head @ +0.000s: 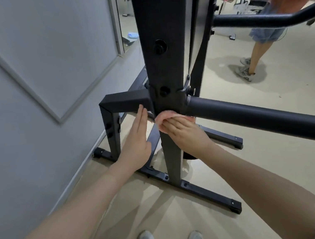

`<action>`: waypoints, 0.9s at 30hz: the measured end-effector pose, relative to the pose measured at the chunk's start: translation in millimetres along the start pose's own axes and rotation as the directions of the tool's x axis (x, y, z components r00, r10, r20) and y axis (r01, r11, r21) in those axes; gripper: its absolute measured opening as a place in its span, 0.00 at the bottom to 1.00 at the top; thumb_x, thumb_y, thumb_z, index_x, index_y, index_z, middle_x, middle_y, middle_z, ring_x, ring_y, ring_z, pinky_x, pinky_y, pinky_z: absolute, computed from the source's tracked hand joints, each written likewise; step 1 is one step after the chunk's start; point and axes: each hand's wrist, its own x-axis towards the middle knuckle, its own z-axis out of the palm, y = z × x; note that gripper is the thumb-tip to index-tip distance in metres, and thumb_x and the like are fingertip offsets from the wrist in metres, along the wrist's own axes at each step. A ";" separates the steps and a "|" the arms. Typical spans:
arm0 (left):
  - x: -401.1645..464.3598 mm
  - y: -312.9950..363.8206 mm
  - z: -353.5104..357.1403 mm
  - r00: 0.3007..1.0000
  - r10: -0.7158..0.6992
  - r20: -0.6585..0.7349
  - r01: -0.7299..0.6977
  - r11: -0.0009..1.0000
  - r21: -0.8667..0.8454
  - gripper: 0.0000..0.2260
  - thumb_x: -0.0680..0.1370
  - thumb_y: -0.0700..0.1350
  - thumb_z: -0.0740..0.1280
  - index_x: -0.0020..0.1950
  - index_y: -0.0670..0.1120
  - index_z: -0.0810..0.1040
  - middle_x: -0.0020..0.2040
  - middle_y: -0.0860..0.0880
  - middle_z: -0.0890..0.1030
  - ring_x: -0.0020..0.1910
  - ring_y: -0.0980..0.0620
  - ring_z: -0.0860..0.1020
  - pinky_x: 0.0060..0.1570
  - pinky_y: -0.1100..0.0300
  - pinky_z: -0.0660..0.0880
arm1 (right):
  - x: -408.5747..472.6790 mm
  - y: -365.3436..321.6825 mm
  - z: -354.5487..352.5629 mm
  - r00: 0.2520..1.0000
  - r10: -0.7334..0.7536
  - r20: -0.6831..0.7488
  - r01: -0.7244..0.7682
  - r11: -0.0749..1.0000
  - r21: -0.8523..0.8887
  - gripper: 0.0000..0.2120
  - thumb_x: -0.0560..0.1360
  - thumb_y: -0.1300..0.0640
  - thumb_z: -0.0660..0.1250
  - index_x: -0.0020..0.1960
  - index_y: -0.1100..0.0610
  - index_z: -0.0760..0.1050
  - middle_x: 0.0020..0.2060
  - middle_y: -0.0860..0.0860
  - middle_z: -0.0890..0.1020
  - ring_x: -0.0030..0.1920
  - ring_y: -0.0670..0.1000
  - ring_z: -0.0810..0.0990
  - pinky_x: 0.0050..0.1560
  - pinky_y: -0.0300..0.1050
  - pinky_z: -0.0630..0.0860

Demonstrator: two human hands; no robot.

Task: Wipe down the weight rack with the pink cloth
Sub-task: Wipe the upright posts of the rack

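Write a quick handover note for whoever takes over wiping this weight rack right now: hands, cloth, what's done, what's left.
Left hand: flat, fingers straight, beside the black side bracket, holding nothing.
Right hand: fingers pressing the pink cloth against the weight rack upright, at the joint with the round bar.
Done: cannot tell from here which surfaces are already wiped.
Left: likely the lower post, base feet, round bar.

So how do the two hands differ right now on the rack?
The left hand is flat with straight fingers, holding nothing, its fingertips at the square side bar. The right hand has curled fingers pressing the pink cloth against the upright post, beside the round tube. Both are bare, at one height.
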 end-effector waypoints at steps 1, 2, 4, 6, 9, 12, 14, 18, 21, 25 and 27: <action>1.3 1.6 -4.7 0.999 0.033 -0.022 -0.033 0.999 -0.008 0.38 0.73 0.27 0.56 0.75 0.51 0.42 0.72 0.61 0.38 0.65 0.73 0.42 0.52 0.88 0.46 | 4.2 5.0 -4.0 0.994 0.022 -0.107 -0.022 1.000 -0.001 0.22 0.74 0.53 0.66 0.67 0.56 0.72 0.66 0.51 0.75 0.68 0.49 0.71 0.71 0.47 0.53; 2.9 3.0 -9.9 0.997 0.068 -0.041 -0.068 0.998 -0.012 0.38 0.72 0.26 0.56 0.74 0.53 0.42 0.72 0.61 0.38 0.64 0.77 0.41 0.52 0.88 0.48 | 9.9 9.4 -6.9 0.979 0.033 -0.200 -0.030 0.999 0.018 0.17 0.74 0.56 0.63 0.63 0.56 0.76 0.62 0.51 0.78 0.65 0.49 0.75 0.70 0.46 0.59; 6.8 5.1 -18.6 0.989 0.129 -0.078 -0.131 0.991 -0.018 0.38 0.72 0.26 0.56 0.71 0.56 0.44 0.72 0.61 0.39 0.64 0.78 0.45 0.52 0.85 0.55 | 14.7 20.4 -10.9 0.949 0.138 -0.283 -0.134 0.990 0.034 0.18 0.76 0.58 0.55 0.59 0.55 0.80 0.57 0.49 0.81 0.61 0.47 0.78 0.70 0.42 0.62; 12.6 7.7 -23.9 0.985 0.161 -0.068 -0.164 0.986 -0.032 0.38 0.73 0.27 0.57 0.71 0.58 0.45 0.72 0.61 0.40 0.65 0.69 0.58 0.47 0.77 0.67 | 9.9 17.7 4.2 0.941 0.119 -0.317 -0.123 0.992 0.007 0.16 0.77 0.58 0.60 0.63 0.57 0.75 0.62 0.50 0.78 0.64 0.48 0.75 0.72 0.43 0.56; 23.7 8.5 -23.8 0.966 0.253 -0.048 -0.255 0.966 -0.040 0.34 0.74 0.33 0.56 0.72 0.58 0.45 0.74 0.58 0.40 0.65 0.54 0.66 0.45 0.67 0.73 | -1.5 -5.6 21.4 0.995 -0.009 -0.100 -0.004 0.993 -0.122 0.26 0.74 0.53 0.65 0.71 0.57 0.66 0.69 0.51 0.70 0.71 0.50 0.67 0.72 0.49 0.52; 37.9 9.6 -16.4 0.965 0.250 -0.081 -0.227 0.948 0.223 0.24 0.78 0.54 0.43 0.75 0.55 0.45 0.77 0.47 0.44 0.74 0.42 0.56 0.69 0.50 0.63 | 1.6 -16.5 23.5 1.000 -0.011 0.006 0.012 0.996 -0.086 0.26 0.77 0.56 0.58 0.74 0.58 0.59 0.73 0.52 0.65 0.73 0.49 0.61 0.71 0.52 0.45; 42.9 10.0 -12.9 0.960 0.256 -0.113 -0.191 0.894 0.406 0.26 0.79 0.53 0.46 0.76 0.51 0.49 0.76 0.39 0.50 0.74 0.38 0.53 0.68 0.48 0.53 | -0.4 -3.7 21.6 0.985 0.037 -0.169 -0.029 0.998 0.053 0.21 0.73 0.59 0.60 0.65 0.56 0.74 0.63 0.50 0.77 0.65 0.48 0.74 0.69 0.47 0.59; 46.8 3.6 -14.7 0.892 0.430 -0.136 -0.252 0.726 0.640 0.27 0.71 0.36 0.56 0.71 0.40 0.64 0.72 0.35 0.64 0.70 0.36 0.64 0.67 0.44 0.59 | -10.9 14.6 21.6 0.920 0.119 -0.373 -0.113 0.993 0.039 0.17 0.80 0.64 0.53 0.66 0.61 0.71 0.65 0.55 0.75 0.67 0.53 0.72 0.72 0.50 0.58; 49.3 3.5 -26.4 0.856 0.508 -0.096 -0.308 0.651 0.694 0.23 0.73 0.38 0.53 0.67 0.40 0.70 0.68 0.36 0.70 0.65 0.35 0.70 0.65 0.44 0.62 | 6.0 -12.3 23.6 0.926 0.133 -0.353 -0.111 0.990 0.083 0.19 0.74 0.58 0.66 0.64 0.59 0.74 0.62 0.53 0.78 0.65 0.52 0.74 0.69 0.49 0.62; 48.8 6.9 -38.3 0.853 0.517 -0.071 -0.322 0.628 0.709 0.23 0.73 0.38 0.51 0.65 0.39 0.74 0.66 0.36 0.72 0.62 0.34 0.73 0.62 0.44 0.66 | 4.2 -24.3 34.2 0.981 0.007 -0.193 -0.004 1.000 0.013 0.27 0.68 0.51 0.71 0.65 0.55 0.71 0.63 0.49 0.77 0.65 0.49 0.74 0.69 0.47 0.58; 45.8 10.4 -39.2 0.868 0.491 -0.069 -0.314 0.653 0.689 0.24 0.72 0.37 0.51 0.66 0.38 0.73 0.67 0.35 0.71 0.63 0.34 0.72 0.62 0.43 0.67 | -11.6 -17.7 38.0 0.981 -0.018 -0.194 0.026 0.999 0.039 0.23 0.69 0.58 0.66 0.64 0.56 0.75 0.63 0.51 0.77 0.65 0.50 0.75 0.69 0.47 0.58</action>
